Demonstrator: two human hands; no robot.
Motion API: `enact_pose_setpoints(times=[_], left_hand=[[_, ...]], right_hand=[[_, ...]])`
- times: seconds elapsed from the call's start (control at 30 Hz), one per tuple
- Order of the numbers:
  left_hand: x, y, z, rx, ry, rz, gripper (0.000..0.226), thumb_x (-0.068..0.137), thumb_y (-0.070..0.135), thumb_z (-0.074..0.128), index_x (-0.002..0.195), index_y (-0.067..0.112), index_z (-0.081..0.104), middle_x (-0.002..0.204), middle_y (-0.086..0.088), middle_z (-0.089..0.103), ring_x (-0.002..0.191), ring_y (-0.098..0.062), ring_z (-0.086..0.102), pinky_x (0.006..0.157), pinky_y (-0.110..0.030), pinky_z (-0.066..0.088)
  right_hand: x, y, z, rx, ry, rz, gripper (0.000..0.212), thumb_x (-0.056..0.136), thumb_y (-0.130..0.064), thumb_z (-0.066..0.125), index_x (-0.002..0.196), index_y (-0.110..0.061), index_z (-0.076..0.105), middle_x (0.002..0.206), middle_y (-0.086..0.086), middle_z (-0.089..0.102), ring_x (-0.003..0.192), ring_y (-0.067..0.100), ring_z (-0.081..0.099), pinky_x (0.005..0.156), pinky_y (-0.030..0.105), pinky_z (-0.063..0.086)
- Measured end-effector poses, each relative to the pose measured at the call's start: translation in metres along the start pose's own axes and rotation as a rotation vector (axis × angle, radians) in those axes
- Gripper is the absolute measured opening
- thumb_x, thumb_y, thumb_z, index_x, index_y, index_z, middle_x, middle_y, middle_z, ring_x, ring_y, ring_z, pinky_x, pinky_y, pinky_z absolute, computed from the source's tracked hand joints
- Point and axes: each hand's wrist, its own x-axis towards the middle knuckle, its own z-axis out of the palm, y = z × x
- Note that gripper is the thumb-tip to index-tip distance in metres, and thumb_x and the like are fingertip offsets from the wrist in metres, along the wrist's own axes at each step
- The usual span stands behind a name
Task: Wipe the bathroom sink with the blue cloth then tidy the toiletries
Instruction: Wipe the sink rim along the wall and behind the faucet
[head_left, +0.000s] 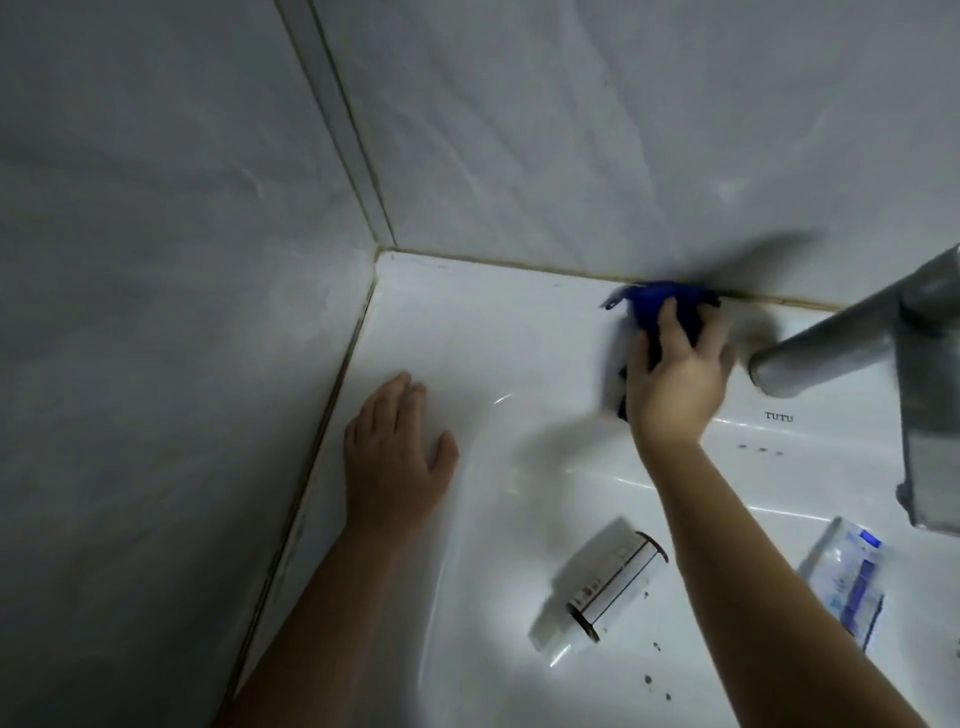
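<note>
My right hand (678, 371) presses the blue cloth (652, 306) onto the back ledge of the white sink (493, 338), close to the wall joint and just left of the tap. The cloth bunches under my fingers, and part of it is hidden by the hand. My left hand (392, 457) lies flat and open on the sink's left rim, holding nothing. A white bottle (602, 584) with a brown-banded label lies on its side in the basin. A white and blue tube (847, 579) lies in the basin at the right.
A grey metal tap (841, 345) with a broad handle juts in from the right, above the basin. Grey tiled walls meet in a corner at the sink's back left. Dark specks (657, 670) dot the basin near the bottle.
</note>
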Motion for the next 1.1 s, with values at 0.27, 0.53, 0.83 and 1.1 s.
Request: enact_pose_setpoints(times=[0.27,0.53,0.83,1.1], left_hand=[[0.045,0.027,0.016,0.027,0.024,0.224,0.055,0.073,0.040,0.050,0.114,0.005,0.063,0.124,-0.012,0.060,0.109,-0.028,0.056,0.086,-0.036,0.037],[0.047,0.023,0.022,0.023,0.003,0.228,0.061,0.073,0.047,0.049,0.118,0.008,0.061,0.129,-0.011,0.056,0.115,-0.028,0.048,0.091,-0.037,0.028],[0.047,0.023,0.023,-0.005,-0.029,0.194,0.066,0.073,0.053,0.044,0.122,0.010,0.057,0.134,-0.008,0.051,0.120,-0.030,0.044,0.093,-0.042,0.032],[0.046,0.023,0.022,-0.004,-0.026,0.187,0.066,0.073,0.052,0.044,0.123,0.011,0.056,0.135,-0.008,0.050,0.121,-0.028,0.043,0.094,-0.043,0.032]], right_hand=[[-0.022,-0.014,-0.001,-0.002,-0.112,-0.244,0.033,0.082,-0.027,0.046,0.100,-0.013,0.070,0.104,0.012,0.065,0.068,0.035,0.054,0.042,0.029,0.045],[0.000,0.009,-0.011,-0.082,-0.071,0.303,0.033,0.087,-0.015,0.055,0.118,-0.007,0.060,0.127,0.021,0.049,0.097,0.042,0.051,0.065,0.039,0.044],[-0.016,0.038,-0.030,-0.018,-0.027,0.111,0.031,0.088,-0.020,0.055,0.116,-0.010,0.062,0.122,0.016,0.056,0.088,0.038,0.054,0.069,0.040,0.051],[-0.031,-0.001,-0.016,0.054,-0.173,-0.111,0.034,0.082,-0.028,0.051,0.109,-0.015,0.067,0.122,0.015,0.059,0.080,0.036,0.058,0.056,0.033,0.051]])
